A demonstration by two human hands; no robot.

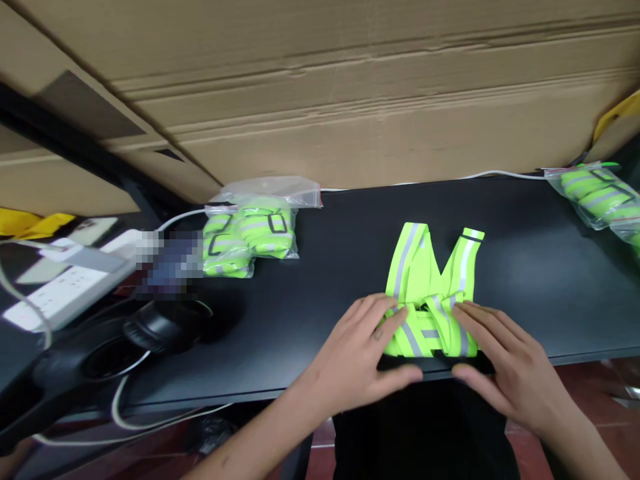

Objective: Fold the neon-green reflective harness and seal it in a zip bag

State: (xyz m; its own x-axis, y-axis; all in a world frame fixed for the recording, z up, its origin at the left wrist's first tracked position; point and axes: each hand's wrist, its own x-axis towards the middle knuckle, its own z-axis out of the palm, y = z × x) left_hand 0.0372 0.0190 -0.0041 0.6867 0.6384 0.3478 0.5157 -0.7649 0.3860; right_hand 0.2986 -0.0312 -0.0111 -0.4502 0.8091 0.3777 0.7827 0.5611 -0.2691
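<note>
A neon-yellow reflective vest (410, 267) of elastic straps with silver stripes lies partly folded near the table's front edge. Two of its straps point away from me in a V, and the nearer part is bunched into a flat bundle. My left hand (363, 350) rests on the left side of that bundle, fingers stretched out and thumb apart. On the right side, my right hand (513, 363) lies with fingertips on the straps and its thumb spread toward the table edge. Neither hand is closed around the fabric.
Clear bags of folded reflective vests (267, 230) sit at the back left; more bagged vests (600, 193) lie at the far right. A white power strip (75, 287) with cables and a black stand (115, 353) occupy the left. Cardboard (370, 113) walls the back of the black table (320, 300).
</note>
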